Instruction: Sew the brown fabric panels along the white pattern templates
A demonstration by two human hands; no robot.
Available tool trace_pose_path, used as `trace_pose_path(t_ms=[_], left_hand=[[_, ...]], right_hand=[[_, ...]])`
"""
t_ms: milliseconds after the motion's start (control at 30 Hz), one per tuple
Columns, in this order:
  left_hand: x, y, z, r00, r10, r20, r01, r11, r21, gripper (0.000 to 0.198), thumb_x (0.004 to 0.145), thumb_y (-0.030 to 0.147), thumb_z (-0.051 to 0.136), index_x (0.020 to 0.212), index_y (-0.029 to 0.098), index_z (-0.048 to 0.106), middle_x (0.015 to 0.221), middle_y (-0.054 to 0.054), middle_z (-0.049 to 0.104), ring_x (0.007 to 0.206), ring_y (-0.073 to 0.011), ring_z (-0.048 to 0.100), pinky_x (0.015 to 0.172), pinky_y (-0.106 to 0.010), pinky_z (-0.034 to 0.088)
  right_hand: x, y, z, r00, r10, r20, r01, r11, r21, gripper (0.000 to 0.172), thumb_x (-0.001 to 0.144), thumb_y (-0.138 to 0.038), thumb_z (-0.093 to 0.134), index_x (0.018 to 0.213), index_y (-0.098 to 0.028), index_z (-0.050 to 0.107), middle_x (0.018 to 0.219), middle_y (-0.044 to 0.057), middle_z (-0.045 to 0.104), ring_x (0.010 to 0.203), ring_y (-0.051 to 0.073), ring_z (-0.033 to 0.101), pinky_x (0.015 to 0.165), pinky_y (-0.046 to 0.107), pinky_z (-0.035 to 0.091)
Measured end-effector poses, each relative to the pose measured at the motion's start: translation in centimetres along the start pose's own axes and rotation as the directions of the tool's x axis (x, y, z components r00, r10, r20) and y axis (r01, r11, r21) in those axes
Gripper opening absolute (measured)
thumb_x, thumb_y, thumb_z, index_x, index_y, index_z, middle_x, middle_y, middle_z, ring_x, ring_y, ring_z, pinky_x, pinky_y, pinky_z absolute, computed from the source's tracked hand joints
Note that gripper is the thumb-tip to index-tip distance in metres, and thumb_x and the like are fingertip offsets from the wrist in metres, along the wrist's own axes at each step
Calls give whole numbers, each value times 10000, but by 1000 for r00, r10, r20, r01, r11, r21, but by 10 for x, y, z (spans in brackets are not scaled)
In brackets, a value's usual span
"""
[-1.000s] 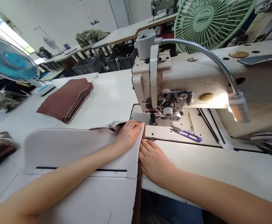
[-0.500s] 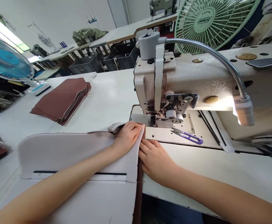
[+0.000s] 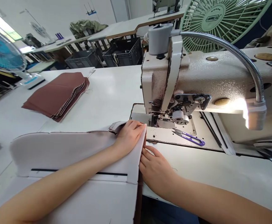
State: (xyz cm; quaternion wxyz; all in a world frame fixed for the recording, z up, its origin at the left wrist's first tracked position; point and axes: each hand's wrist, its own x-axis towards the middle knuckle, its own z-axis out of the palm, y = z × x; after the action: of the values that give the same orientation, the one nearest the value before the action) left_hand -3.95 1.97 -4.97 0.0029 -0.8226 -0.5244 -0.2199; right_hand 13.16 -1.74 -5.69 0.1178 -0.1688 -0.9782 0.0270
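Observation:
A large fabric panel (image 3: 84,199), pale on the upturned side with a brown layer along its right edge, lies in front of the sewing machine (image 3: 163,87). My left hand (image 3: 129,137) rests on the panel's upper right corner, fingers together and closed over its edge near the presser foot. Lower on the same edge, my right hand (image 3: 155,169) pinches the brown fabric (image 3: 139,189); its fingertips are partly hidden under the layers. A black strip (image 3: 112,174) runs across the panel, partly covered by my left forearm. Purple thread snips (image 3: 189,137) lie right of the needle area.
A stack of brown fabric pieces (image 3: 56,93) sits on the white table (image 3: 112,87) at the left. Beyond are a blue fan (image 3: 2,53), a green fan (image 3: 212,21) and grey crates (image 3: 124,53). A lit lamp (image 3: 255,113) hangs on a flexible neck from the machine.
The camera view has shifted slightly, so the machine appears farther right. My right hand has moved slightly down along the edge, while my left hand stays at the panel's corner.

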Motion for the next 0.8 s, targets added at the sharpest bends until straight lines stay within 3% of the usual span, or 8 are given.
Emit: trace_pose_path(t_ms=[267,633,800], left_hand=[[-1,-3,2,1000,11,12,-12,999,52,286,956,132,394,1146,169,605,1064,-79,590,958,-211,496,848,-360,515],[2,-6,2,997,78,-2,-78,995,57,283,954,121,399,1163,131,590,997,-72,634,920,-217,494,815,-348,527],[4,-7,0,998,56,41,-58,998,36,293,950,122,400,1166,157,595,1008,-75,640,931,-219,516,842,-379,521]], right_hand=[[-5,-11,0,978,-173,114,154,975,159,191,806,-238,584,930,-151,700,891,82,700,935,252,579,972,408,388],[-2,-14,-4,985,-127,118,108,981,162,190,826,-232,574,943,-151,700,875,98,694,994,275,558,939,432,395],[0,-16,-6,984,-113,139,92,984,150,205,815,-239,583,957,-155,703,900,110,692,1009,291,556,910,441,412]])
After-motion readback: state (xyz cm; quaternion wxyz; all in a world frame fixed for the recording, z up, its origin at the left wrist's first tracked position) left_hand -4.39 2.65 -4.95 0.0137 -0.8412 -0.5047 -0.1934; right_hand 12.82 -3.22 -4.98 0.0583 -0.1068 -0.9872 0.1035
